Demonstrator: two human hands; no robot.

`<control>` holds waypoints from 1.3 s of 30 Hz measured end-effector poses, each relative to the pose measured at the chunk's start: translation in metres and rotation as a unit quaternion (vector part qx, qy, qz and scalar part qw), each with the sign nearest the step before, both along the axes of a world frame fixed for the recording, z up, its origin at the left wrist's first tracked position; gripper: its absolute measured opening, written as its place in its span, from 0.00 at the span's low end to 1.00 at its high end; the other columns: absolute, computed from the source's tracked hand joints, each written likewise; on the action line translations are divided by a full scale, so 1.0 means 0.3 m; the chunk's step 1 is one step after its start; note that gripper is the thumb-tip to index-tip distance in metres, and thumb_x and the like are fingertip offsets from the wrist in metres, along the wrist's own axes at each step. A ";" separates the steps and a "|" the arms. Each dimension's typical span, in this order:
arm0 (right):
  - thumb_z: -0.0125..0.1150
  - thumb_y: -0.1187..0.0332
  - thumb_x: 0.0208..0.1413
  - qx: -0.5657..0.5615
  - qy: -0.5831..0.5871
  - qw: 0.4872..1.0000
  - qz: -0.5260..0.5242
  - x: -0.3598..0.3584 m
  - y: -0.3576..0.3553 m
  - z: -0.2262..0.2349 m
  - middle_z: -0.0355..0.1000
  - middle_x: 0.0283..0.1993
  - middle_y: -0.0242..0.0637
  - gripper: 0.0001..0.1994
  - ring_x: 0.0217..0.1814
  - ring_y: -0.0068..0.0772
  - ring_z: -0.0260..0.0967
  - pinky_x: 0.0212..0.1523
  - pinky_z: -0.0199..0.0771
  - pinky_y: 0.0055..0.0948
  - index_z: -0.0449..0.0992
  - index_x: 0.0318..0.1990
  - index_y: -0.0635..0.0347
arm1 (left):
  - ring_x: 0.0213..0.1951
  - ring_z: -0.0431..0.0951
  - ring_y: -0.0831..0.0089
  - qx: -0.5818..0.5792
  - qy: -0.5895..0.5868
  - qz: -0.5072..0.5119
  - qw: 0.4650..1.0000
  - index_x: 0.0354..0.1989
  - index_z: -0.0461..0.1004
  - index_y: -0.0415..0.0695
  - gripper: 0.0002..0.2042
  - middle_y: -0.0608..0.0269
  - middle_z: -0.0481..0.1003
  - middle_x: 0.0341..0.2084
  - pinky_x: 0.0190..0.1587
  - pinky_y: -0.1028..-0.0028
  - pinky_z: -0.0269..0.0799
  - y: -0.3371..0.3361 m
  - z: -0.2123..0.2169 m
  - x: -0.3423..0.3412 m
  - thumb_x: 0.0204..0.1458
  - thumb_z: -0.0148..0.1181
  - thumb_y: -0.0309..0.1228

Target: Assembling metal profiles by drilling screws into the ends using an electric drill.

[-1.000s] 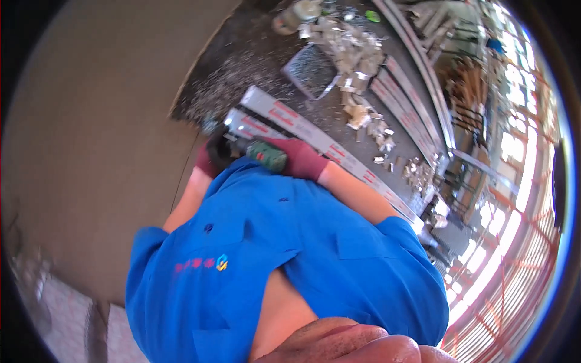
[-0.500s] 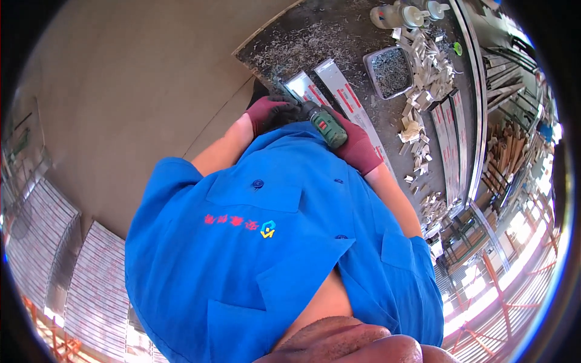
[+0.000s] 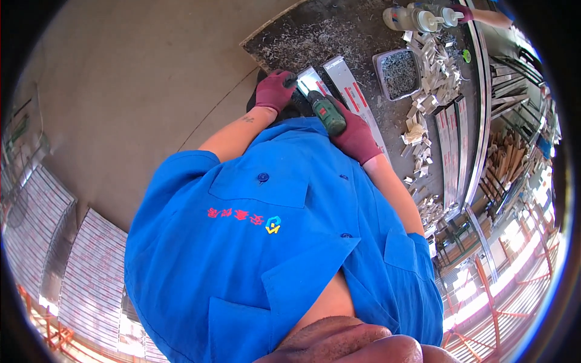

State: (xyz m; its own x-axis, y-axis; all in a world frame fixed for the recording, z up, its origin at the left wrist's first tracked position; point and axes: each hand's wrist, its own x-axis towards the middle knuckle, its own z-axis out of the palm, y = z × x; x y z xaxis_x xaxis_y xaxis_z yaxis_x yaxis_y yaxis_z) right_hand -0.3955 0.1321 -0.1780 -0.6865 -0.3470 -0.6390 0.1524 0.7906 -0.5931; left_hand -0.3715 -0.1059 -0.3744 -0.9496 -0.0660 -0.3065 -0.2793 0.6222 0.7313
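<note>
My right hand [image 3: 357, 136], in a maroon glove, is wrapped round a green cordless drill [image 3: 328, 114]. The drill's dark nose points toward a short silver metal bar [image 3: 310, 78] at the table's near edge. Beside the bar's left end is my left hand [image 3: 275, 92], also gloved in maroon, with its dark fingertips curled together. What those fingers pinch, if anything, is too small to make out. A longer silver bar [image 3: 351, 91] with red-printed film lies just right of the short one.
On the dark table, metal shavings [image 3: 321, 36], a square tub of shavings [image 3: 379, 78] and a heap of offcuts [image 3: 433, 69] lie about. More bars [image 3: 451, 145] rest at right. Another person's gloved hand [image 3: 464, 13] is by the white jugs [image 3: 417, 19].
My left hand has drawn away from the drill's nose, up and to the short bar's left end. The drill stays in my right hand. Another person's hand has appeared by the jugs.
</note>
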 end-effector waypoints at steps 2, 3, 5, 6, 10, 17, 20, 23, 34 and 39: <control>0.68 0.65 0.56 0.005 -0.004 1.000 -0.002 -0.007 -0.003 0.001 0.78 0.61 0.54 0.38 0.63 0.56 0.77 0.62 0.77 0.46 0.66 0.76 0.42 | 0.48 0.83 0.51 -0.010 0.003 0.003 1.000 0.46 0.84 0.55 0.14 0.57 0.81 0.47 0.48 0.54 0.79 0.006 -0.013 -0.001 0.54 0.68 0.44; 0.69 0.63 0.56 0.017 -0.007 1.000 0.009 -0.013 -0.007 0.006 0.79 0.60 0.54 0.37 0.62 0.57 0.77 0.61 0.77 0.46 0.66 0.76 0.41 | 0.48 0.83 0.51 -0.019 -0.001 0.002 1.000 0.45 0.84 0.54 0.13 0.58 0.81 0.47 0.48 0.54 0.79 0.007 -0.016 -0.003 0.54 0.68 0.43; 0.69 0.61 0.57 0.030 -0.011 0.999 0.018 -0.031 -0.025 0.020 0.79 0.60 0.54 0.37 0.61 0.58 0.78 0.61 0.77 0.47 0.66 0.76 0.41 | 0.48 0.83 0.51 -0.027 -0.006 -0.001 1.000 0.43 0.84 0.53 0.12 0.58 0.81 0.47 0.47 0.54 0.79 0.011 -0.011 -0.011 0.54 0.68 0.43; 0.68 0.58 0.57 0.045 -0.015 0.998 0.033 -0.042 -0.042 0.029 0.79 0.59 0.53 0.37 0.60 0.59 0.78 0.59 0.78 0.48 0.65 0.76 0.39 | 0.48 0.83 0.50 -0.033 -0.017 -0.013 0.999 0.43 0.83 0.52 0.12 0.57 0.81 0.47 0.47 0.54 0.80 0.012 -0.001 -0.021 0.54 0.68 0.43; 0.65 0.51 0.58 0.101 0.004 0.991 0.084 -0.046 -0.077 0.007 0.81 0.56 0.51 0.37 0.58 0.58 0.79 0.56 0.78 0.51 0.63 0.76 0.34 | 0.48 0.83 0.50 -0.074 -0.023 -0.042 0.996 0.45 0.81 0.50 0.15 0.56 0.80 0.49 0.48 0.53 0.80 0.010 -0.012 -0.030 0.54 0.69 0.43; 0.62 0.50 0.59 0.142 -0.034 0.980 0.135 -0.092 -0.120 0.029 0.79 0.60 0.48 0.37 0.59 0.54 0.79 0.56 0.78 0.51 0.62 0.77 0.33 | 0.49 0.83 0.49 -0.073 -0.037 -0.063 0.995 0.49 0.81 0.49 0.18 0.55 0.80 0.50 0.49 0.53 0.80 -0.001 -0.050 -0.024 0.54 0.69 0.44; 0.59 0.50 0.60 0.136 0.027 0.977 0.161 -0.081 -0.114 0.008 0.81 0.57 0.46 0.36 0.56 0.51 0.81 0.53 0.79 0.52 0.62 0.77 0.39 | 0.47 0.83 0.49 -0.057 -0.026 -0.051 0.997 0.48 0.82 0.50 0.17 0.56 0.80 0.48 0.47 0.53 0.80 -0.002 -0.047 -0.023 0.54 0.69 0.43; 0.58 0.52 0.61 0.126 0.061 0.974 0.176 -0.084 -0.111 0.006 0.81 0.56 0.45 0.35 0.55 0.50 0.82 0.52 0.79 0.51 0.62 0.77 0.41 | 0.46 0.83 0.50 -0.033 -0.030 -0.041 0.998 0.45 0.83 0.50 0.14 0.57 0.81 0.46 0.46 0.53 0.80 -0.001 -0.010 -0.035 0.54 0.69 0.42; 0.55 0.56 0.63 0.143 0.045 0.962 0.228 -0.128 -0.142 0.028 0.81 0.56 0.45 0.33 0.55 0.47 0.82 0.52 0.79 0.48 0.63 0.77 0.42 | 0.45 0.83 0.52 -0.042 -0.029 -0.037 0.998 0.42 0.84 0.53 0.10 0.58 0.81 0.44 0.45 0.54 0.79 -0.011 0.024 -0.046 0.54 0.69 0.41; 0.59 0.55 0.61 0.151 0.050 0.956 0.248 -0.139 -0.139 0.021 0.80 0.59 0.45 0.34 0.56 0.48 0.82 0.52 0.79 0.48 0.63 0.77 0.41 | 0.46 0.83 0.51 -0.036 -0.012 -0.035 0.999 0.41 0.84 0.53 0.11 0.58 0.81 0.44 0.45 0.54 0.79 -0.007 0.020 -0.044 0.55 0.68 0.42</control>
State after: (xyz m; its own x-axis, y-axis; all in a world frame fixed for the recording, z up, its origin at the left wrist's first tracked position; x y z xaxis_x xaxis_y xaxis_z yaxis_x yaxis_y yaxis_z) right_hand -0.4373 0.0905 -0.1718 -0.5483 -0.4554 -0.7014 -0.3306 0.8885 -0.3183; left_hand -0.3848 -0.1082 -0.3685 -0.9450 -0.0229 -0.3262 -0.2507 0.6911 0.6779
